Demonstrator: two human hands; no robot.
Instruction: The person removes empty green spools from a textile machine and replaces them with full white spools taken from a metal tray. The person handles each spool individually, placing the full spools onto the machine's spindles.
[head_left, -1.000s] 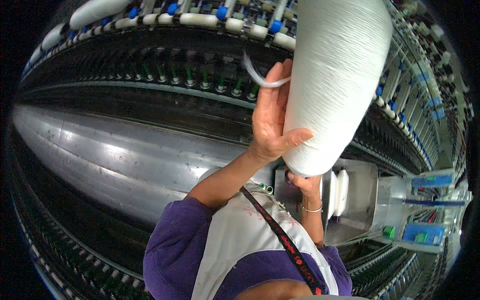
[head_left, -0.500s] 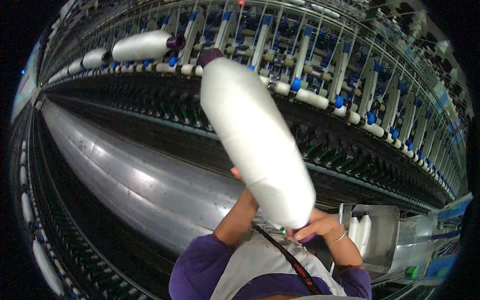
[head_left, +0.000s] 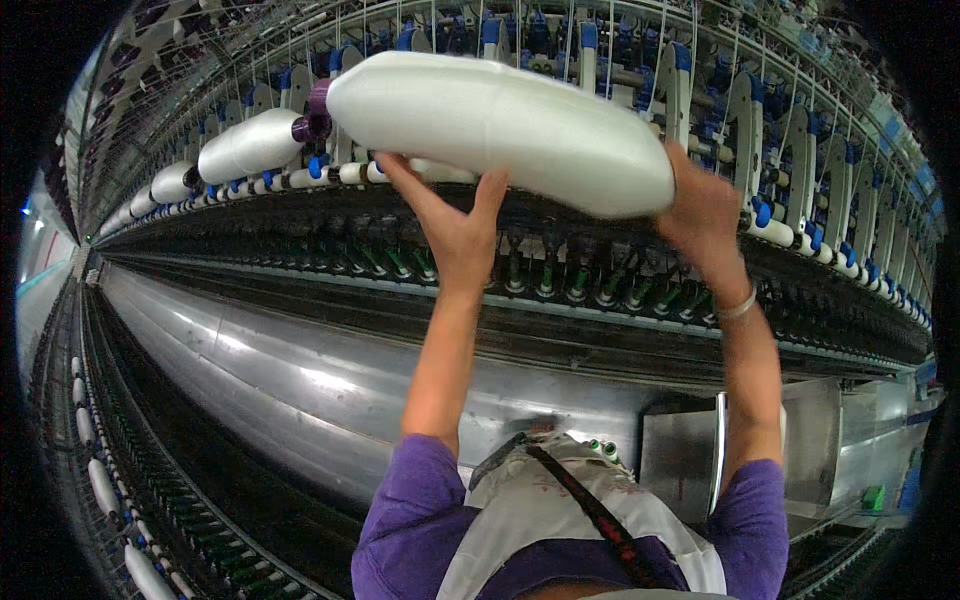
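Observation:
A large white roving bobbin point(head_left: 500, 130) is held up in front of the machine, lying nearly level. Its purple core end points left, close to the purple end of another white bobbin point(head_left: 250, 145) on the machine. My left hand point(head_left: 458, 235) supports it from below, thumb and fingers spread along its underside; the fingertips are partly hidden behind it. Round the right end is my right hand point(head_left: 708, 215), smeared by motion, covering the core there.
Beyond the bobbin runs a row of arms with blue caps point(head_left: 590, 40) and pale rollers point(head_left: 770, 230). Below them stand green-tipped spindles point(head_left: 545, 280). A metal floor point(head_left: 300, 370) stretches left; a metal box point(head_left: 680, 455) sits beside my right arm. Another machine row with white bobbins point(head_left: 102, 488) is at far left.
The bobbin has risen away from my body and swung from steeply slanted to nearly level. Both arms have stretched forward, and the left hand now shows beneath the bobbin.

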